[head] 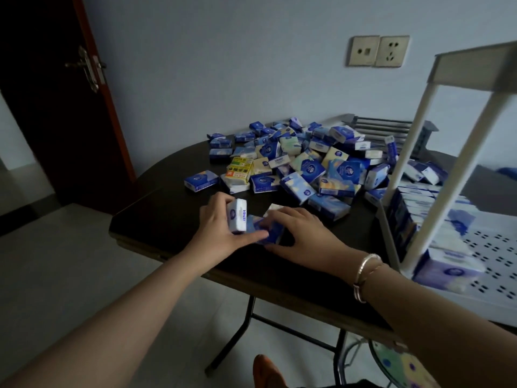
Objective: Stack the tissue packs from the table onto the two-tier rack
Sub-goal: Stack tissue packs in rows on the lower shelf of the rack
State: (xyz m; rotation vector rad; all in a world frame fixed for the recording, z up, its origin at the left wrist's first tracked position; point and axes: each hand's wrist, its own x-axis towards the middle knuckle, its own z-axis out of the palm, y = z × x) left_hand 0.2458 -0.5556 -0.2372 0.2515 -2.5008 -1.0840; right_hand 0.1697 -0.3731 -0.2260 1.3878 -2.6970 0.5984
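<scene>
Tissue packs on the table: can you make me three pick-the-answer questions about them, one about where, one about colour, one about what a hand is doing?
1. Where is the rack?
A. right of the pile
B. on the floor
C. behind the door

2. What colour are most tissue packs?
A. red
B. blue and white
C. green

3. What is the left hand doing?
A. lying flat
B. holding a white pack
C. pointing upward

Answers:
1 A, its white posts stand on the table at the pile's right.
2 B, nearly all show blue.
3 B, its fingers and thumb grip it.
</scene>
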